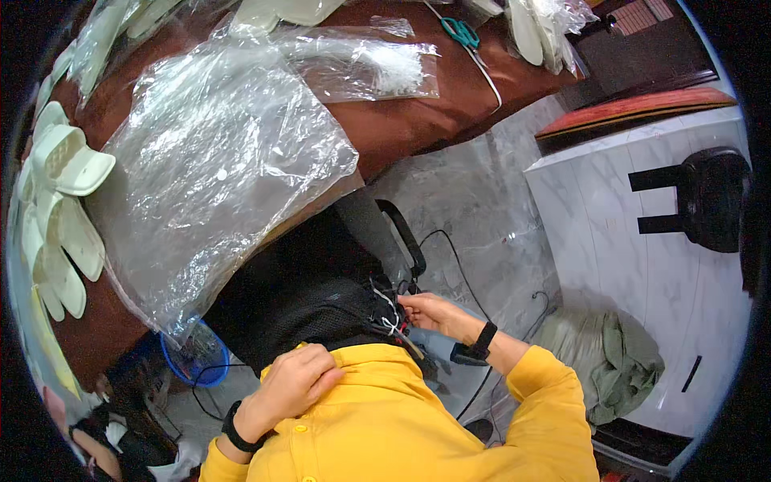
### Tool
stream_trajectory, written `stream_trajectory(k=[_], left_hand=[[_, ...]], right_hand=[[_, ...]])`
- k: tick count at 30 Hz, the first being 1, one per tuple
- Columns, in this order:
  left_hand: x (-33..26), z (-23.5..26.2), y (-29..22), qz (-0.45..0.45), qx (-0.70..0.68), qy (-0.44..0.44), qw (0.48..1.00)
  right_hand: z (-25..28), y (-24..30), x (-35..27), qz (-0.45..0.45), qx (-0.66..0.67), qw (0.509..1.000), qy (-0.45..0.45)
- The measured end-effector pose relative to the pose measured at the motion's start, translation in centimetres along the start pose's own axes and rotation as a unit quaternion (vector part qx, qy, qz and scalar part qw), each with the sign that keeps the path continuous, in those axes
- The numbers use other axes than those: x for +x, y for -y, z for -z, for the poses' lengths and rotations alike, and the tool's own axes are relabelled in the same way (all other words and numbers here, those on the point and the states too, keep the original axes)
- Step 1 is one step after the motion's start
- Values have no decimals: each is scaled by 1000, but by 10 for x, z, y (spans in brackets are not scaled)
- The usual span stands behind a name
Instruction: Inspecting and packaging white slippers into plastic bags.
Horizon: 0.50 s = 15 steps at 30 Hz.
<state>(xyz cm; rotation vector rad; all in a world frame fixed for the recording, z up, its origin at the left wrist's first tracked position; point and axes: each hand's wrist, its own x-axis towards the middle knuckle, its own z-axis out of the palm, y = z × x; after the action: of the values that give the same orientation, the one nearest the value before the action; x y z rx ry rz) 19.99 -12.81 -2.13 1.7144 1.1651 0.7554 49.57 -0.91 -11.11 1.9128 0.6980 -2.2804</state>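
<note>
Brown tabletop [401,128] under clear plastic sheets [217,169] lies far; near, the right hand [430,312] pinches wires [391,309] at a black mesh chair back [305,297], the left hand [293,381] curled against the yellow collar [361,357], so the wire-sorting step likely calls for fine fingertip separation.

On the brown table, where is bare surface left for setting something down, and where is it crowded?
Bare brown table shows between the large crinkled clear plastic sheet and the green-handled scissors, along the table's near edge. The left edge is crowded with cream plastic moulded pieces; the far side holds more bags. The left hand and right hand are off the table, at a black mesh bag.
</note>
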Motion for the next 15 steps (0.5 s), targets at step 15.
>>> stream_trajectory(k=[15], left_hand=[[40, -11, 0, 90, 125, 8, 988]], right_hand=[[-19, 47, -99, 267, -47, 963, -8]])
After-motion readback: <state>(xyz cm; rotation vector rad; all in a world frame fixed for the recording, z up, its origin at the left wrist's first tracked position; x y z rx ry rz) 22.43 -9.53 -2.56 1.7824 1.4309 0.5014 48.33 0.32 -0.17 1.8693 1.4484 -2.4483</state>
